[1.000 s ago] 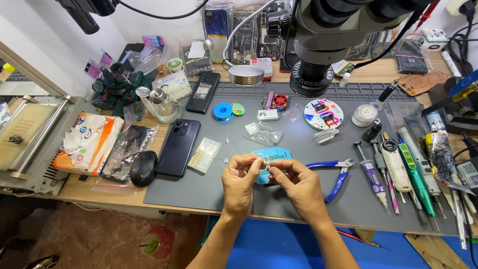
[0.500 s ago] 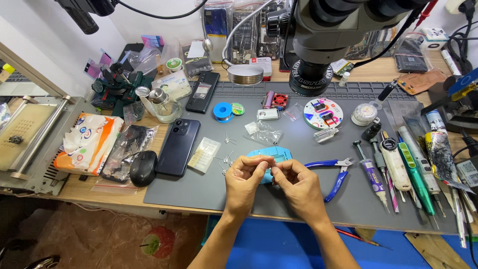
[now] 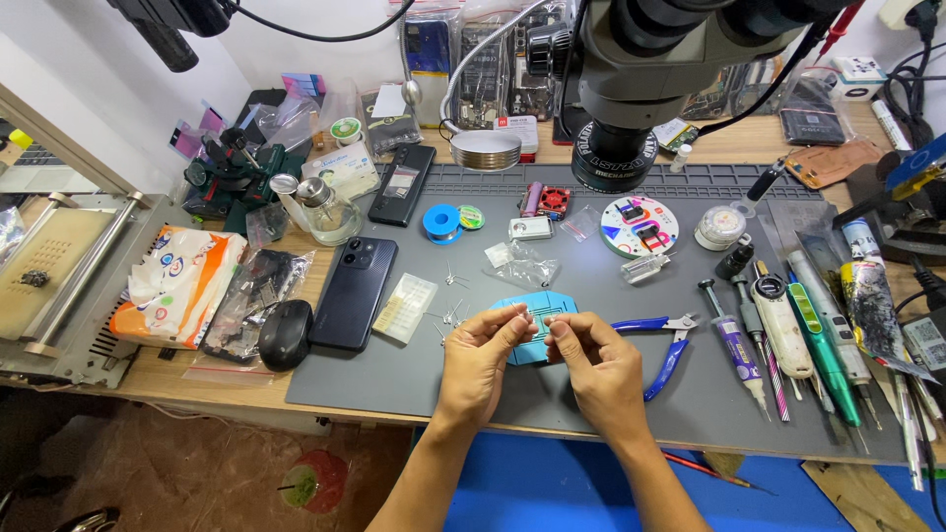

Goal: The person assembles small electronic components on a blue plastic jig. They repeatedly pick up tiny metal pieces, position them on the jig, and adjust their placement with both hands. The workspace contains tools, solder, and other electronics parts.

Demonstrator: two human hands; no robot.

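Note:
My left hand [image 3: 480, 361] and my right hand [image 3: 597, 366] meet at the fingertips over the front of a grey work mat [image 3: 414, 369]. Between them they pinch something very small, too small to make out. Just behind the fingers lies a light blue plate [image 3: 537, 307] with rounded corners. Several thin metal pins [image 3: 448, 313] lie loose on the mat to the left of it. Blue-handled cutters [image 3: 665, 340] rest on the mat to the right of my right hand.
A dark phone [image 3: 355, 292] lies face down left of a small clear box [image 3: 405, 307]. A black mouse [image 3: 285, 333] sits at the mat's left edge. A microscope head [image 3: 631, 89] hangs above the back. Tubes and pens [image 3: 788, 340] line the right side.
My hands stay over the same spot near the blue plate; the fingertips have shifted only slightly against each other.

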